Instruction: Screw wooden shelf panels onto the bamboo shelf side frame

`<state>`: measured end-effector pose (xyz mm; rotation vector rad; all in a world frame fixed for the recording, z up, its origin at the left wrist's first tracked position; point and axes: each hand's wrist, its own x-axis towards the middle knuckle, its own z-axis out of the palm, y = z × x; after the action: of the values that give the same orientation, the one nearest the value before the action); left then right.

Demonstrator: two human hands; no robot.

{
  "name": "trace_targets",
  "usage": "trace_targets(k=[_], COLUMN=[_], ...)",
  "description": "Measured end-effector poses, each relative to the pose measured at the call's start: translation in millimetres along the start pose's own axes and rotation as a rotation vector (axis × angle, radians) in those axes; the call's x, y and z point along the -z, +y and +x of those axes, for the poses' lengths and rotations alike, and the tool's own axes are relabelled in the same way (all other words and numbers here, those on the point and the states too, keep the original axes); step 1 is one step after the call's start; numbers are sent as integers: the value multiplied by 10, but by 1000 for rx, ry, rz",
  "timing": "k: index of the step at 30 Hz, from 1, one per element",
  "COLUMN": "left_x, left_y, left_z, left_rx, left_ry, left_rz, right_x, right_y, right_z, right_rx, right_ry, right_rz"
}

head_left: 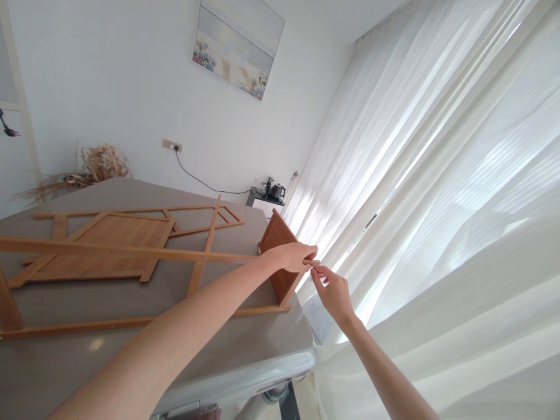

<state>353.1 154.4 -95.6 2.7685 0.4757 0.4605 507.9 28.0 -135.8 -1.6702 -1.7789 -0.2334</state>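
A wooden frame stands on its side on the grey table, with an upper rail [109, 251], a lower rail [131, 323] and a brown end panel [276, 233] between them at the right. My left hand [294, 256] is closed around the right end of the upper rail, beside the panel's top. Just right of it, my right hand [336, 294] pinches at the rail's tip with thumb and forefinger. Something thin and dark shows at those fingertips, too small to name. A crossbar [210, 230] meets the upper rail near the middle.
On the grey table [245, 344] lie a flat wooden panel [109, 233] and a slim wooden frame [205, 228] behind the big frame. Dried plants [102, 162] sit at the far left. A kettle [277, 191] stands on a dark-topped cabinet; white curtains [437, 204] hang close on the right.
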Motion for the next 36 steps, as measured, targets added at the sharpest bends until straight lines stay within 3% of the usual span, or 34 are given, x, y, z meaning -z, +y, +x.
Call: trace_targets(k=[15,21,36], left_x=[-67,-67,-26], left_y=[-91,-78,-67], left_z=[35,27,21], left_rx=[-4,-30,-5], left_ry=[22,39,11], left_rz=[-23,-41,-61], right_x=[-31,-25,38], right_y=[88,99,132], right_z=[-73,-92,-54], right_rx=[74,183,465], right_ry=[43,95,67], right_rz=[-104,-282,-657])
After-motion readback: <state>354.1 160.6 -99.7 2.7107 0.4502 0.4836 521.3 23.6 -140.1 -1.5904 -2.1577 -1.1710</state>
